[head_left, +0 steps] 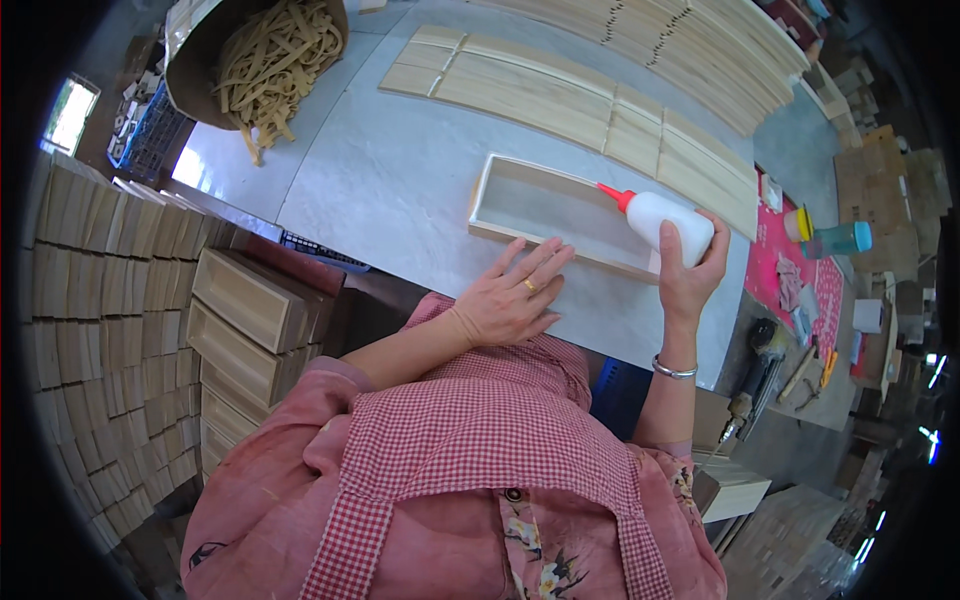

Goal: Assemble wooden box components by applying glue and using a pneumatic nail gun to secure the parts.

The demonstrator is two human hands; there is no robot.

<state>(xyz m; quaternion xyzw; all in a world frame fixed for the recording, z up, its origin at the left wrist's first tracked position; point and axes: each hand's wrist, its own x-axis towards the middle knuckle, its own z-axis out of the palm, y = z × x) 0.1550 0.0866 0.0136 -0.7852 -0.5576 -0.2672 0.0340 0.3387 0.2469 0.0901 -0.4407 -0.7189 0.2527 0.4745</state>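
A shallow rectangular wooden frame (478,198) lies on the pale grey table (370,190) in front of me, and the tabletop shows through it. My right hand (690,262) grips a white squeeze bottle (668,226) with a red nozzle. The bottle is tilted, and its tip reaches the frame's far edge. A white line runs along the frame's top edge. My left hand (517,298) lies flat with fingers spread, its fingertips at the frame's near side.
Flat wooden boards (530,88) lie beyond the frame, with stacked slats (690,50) behind. A box of tan strips (280,60) stands at the back left. Wooden boxes (245,300) and piled blocks (100,370) are on my left; a pink mat (770,240) lies right.
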